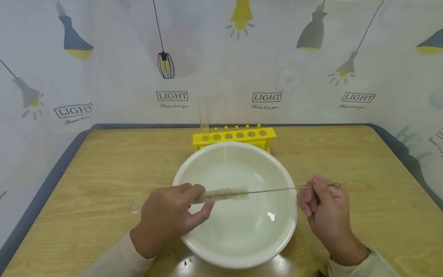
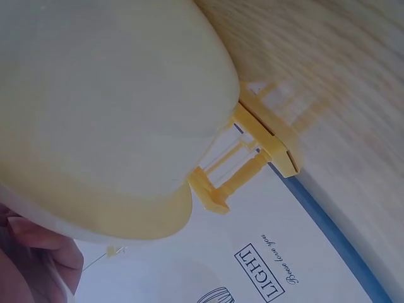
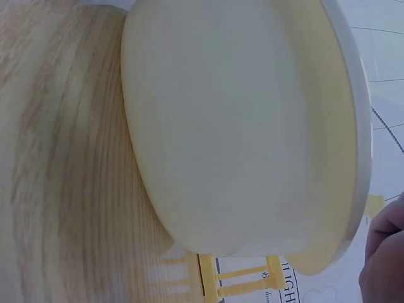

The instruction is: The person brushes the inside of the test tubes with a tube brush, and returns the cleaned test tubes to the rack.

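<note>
A clear glass test tube [image 1: 135,208] lies sideways in my left hand [image 1: 169,211], its rounded end poking out at the left. From the hand's other side extends a test tube brush [image 1: 238,192] with pale bristles. How far the bristles sit inside the tube is hard to tell. My right hand [image 1: 327,211] pinches the brush's twisted wire handle near its looped end. Brush and tube span a white basin [image 1: 290,227] holding clear liquid. In the left wrist view, curled fingers [image 2: 53,249] show beside the basin's rim; the right wrist view catches only part of the right hand [image 3: 385,252].
Behind the basin stands a yellow test tube rack [image 1: 235,136], with one clear test tube [image 1: 204,115] upright at its left end. The wooden table [image 1: 363,165] meets a wall covering [image 1: 221,77] printed with lamps. A dark object [image 1: 317,273] shows at the bottom edge.
</note>
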